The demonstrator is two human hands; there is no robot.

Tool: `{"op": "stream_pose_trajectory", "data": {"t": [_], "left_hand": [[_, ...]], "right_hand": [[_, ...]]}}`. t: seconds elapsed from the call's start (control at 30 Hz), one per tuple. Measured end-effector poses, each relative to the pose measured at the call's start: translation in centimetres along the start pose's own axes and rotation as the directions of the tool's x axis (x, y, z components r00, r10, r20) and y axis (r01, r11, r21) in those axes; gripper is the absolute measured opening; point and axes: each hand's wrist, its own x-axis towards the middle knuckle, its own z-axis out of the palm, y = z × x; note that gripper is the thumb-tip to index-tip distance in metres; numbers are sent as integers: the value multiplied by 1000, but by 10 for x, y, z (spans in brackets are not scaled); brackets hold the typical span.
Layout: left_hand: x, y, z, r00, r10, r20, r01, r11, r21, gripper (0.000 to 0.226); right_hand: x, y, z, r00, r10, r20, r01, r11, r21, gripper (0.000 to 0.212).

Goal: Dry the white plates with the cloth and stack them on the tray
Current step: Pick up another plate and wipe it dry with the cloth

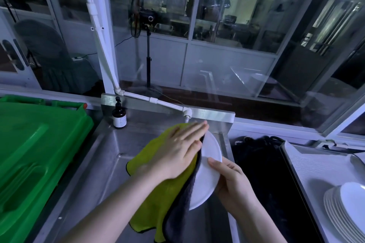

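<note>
Dim, cool light is cast. Glare is spread on the steel sink (110, 150); reflections are smeared across the glass partition (227, 16) behind it. Straight lines are bowed at the edges; the left hand (177, 152) is slightly blurred.

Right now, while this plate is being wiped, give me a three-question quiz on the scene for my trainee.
1. True or false: the left hand lies flat on the yellow cloth, pressing it against the white plate.
2. Where is the stack of plates? A) in the sink B) on the tray at the right C) on the green bin lid
3. Fill in: the right hand holds the white plate by its ____, thumb on the face.
Key: 1 true; 2 B; 3 rim.
</note>
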Motion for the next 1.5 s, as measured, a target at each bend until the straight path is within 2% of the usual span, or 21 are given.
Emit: {"op": "stream_pose_trajectory", "data": {"t": [0.13, 0.27, 0.37, 0.43, 0.5, 0.63, 0.77, 0.87, 1.03, 1.1, 1.2, 1.33, 1.4, 1.47, 1.5], "left_hand": [[-1, -19, 1, 977, -131, -166, 117, 989, -91, 56], [-23, -20, 11, 929, -329, -168, 263, 908, -325, 57], [-46, -10, 29, 873, -408, -267, 234, 831, -504, 53], [-61, 5, 42, 857, -395, -330, 214, 857, -468, 54], [-69, 23, 50, 870, -338, -358, 215, 915, -341, 55], [-69, 42, 51, 935, -194, -296, 201, 980, -8, 56], [-64, 18, 41, 978, -99, -184, 115, 991, 75, 52], [-61, -15, 39, 977, -135, -165, 136, 991, -7, 54], [-59, -58, 56, 946, -282, -160, 225, 927, -302, 59], [-59, -69, 64, 911, -383, -150, 288, 854, -434, 57], [-55, -84, 67, 848, -527, -54, 399, 702, -590, 55], [-51, -104, 72, 812, -580, 69, 517, 659, -547, 43], [-50, -108, 76, 801, -591, 90, 548, 665, -507, 56], [-50, -110, 81, 826, -561, 64, 533, 738, -413, 73], [-50, -109, 81, 841, -538, 62, 522, 775, -357, 74]], "right_hand": [[1, -11, -3, 999, -40, -34, 41, 998, 41, 31], [1, -20, -6, 993, -71, -90, 78, 994, 72, 30], [6, -21, -6, 986, -95, -140, 119, 978, 169, 39], [9, -20, 0, 983, -98, -156, 131, 967, 218, 39], [11, -14, 8, 983, -82, -165, 120, 964, 237, 42], [13, 4, 23, 978, 2, -208, 51, 966, 253, 47], [15, 13, 30, 975, 27, -219, 34, 962, 271, 43], [18, 17, 33, 972, 20, -232, 33, 974, 222, 42], [24, 29, 33, 961, 3, -276, 51, 981, 189, 35], [26, 34, 34, 961, 15, -276, 36, 983, 179, 31], [26, 41, 35, 958, 21, -285, 24, 988, 153, 39], [22, 52, 31, 950, 44, -308, 5, 988, 156, 41], [21, 56, 28, 946, 48, -322, 0, 989, 148, 40], [21, 58, 24, 941, 47, -334, -7, 993, 121, 36], [21, 59, 23, 938, 46, -343, -12, 995, 101, 31]]}}
